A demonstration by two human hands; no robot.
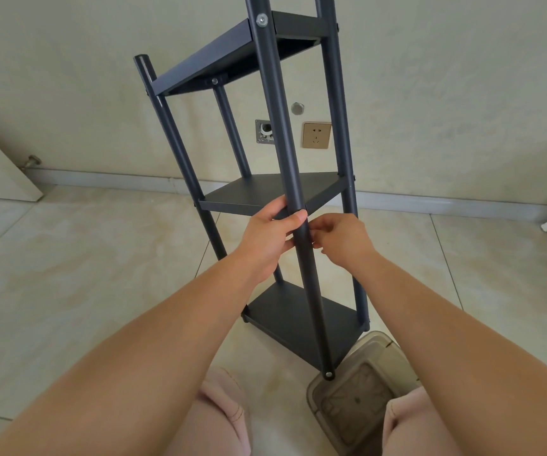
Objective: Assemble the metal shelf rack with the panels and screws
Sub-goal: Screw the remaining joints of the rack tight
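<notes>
At middle shelf (265, 192): left hand (272, 238) grips front post (278, 126); right hand (341, 238) fingers curled beside post, contents unclear

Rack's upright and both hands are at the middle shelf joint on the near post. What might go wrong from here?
1. The right hand works at the joint with curled fingertips; if it holds a screw, hidden here, it may drop onto the floor.
2. Only the left hand grips the near post, so the rack could tip or twist.
3. The plastic box touches the rack's foot and could be knocked.
</notes>
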